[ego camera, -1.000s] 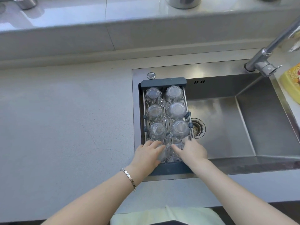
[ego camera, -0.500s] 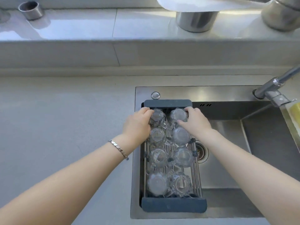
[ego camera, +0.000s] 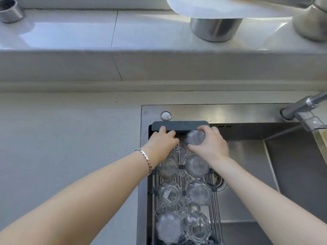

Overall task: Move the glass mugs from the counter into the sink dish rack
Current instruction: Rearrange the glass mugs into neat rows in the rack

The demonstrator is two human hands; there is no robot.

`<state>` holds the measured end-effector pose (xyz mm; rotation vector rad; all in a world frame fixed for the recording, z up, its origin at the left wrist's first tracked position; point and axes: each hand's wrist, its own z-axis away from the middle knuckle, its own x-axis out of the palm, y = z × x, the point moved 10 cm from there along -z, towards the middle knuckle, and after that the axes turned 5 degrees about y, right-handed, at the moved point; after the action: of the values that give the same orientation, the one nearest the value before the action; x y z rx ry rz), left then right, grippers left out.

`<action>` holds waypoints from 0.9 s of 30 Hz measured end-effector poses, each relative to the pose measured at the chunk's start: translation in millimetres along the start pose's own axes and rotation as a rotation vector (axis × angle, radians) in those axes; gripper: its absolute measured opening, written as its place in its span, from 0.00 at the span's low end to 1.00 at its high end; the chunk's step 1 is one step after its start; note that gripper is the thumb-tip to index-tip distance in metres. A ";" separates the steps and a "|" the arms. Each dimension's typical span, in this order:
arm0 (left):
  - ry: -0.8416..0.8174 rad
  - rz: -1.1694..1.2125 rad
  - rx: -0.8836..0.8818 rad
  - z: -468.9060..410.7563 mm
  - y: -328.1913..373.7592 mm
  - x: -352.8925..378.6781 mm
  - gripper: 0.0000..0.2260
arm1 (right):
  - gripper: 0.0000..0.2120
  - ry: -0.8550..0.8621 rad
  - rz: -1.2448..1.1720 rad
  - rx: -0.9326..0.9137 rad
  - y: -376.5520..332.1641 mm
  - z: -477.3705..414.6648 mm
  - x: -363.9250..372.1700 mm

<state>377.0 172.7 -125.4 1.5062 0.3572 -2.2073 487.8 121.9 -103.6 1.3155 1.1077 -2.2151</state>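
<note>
A dark grey dish rack [ego camera: 180, 125] spans the left side of the steel sink. Several clear glass mugs stand upside down in it in two columns, such as one at mid-left [ego camera: 168, 167] and one at mid-right [ego camera: 196, 166]. My right hand [ego camera: 211, 145] grips the far-right mug [ego camera: 195, 137] at the rack's back end. My left hand [ego camera: 161, 141] covers the far-left mug, fingers curled over it and reaching the rack's back bar; that mug is mostly hidden.
The steel sink basin [ego camera: 251, 174] lies right of the rack, with its drain [ego camera: 222, 183] partly hidden by my right arm. A faucet [ego camera: 300, 110] stands at the back right. Grey counter [ego camera: 70, 147] extends left. Metal pots [ego camera: 215, 29] sit on the ledge behind.
Both hands moved from the near end of the rack to its far end. They now sit on the two farthest mugs, pushed slightly closer to the back bar.
</note>
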 end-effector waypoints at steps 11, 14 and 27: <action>0.132 0.517 -0.483 13.4 -30.7 4.6 0.20 | 0.28 0.165 -0.248 -0.014 20.9 33.3 -74.8; 0.143 0.474 -0.489 12.2 -27.3 8.8 0.22 | 0.32 0.127 -0.241 -0.054 19.3 29.7 -70.3; 0.130 0.487 -0.357 22.1 -38.6 13.7 0.33 | 0.29 -0.550 0.650 -1.010 -65.3 25.0 30.6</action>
<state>335.8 193.4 -131.2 1.3667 0.3573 -1.5799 416.6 147.7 -93.4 0.4594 1.0987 -1.1201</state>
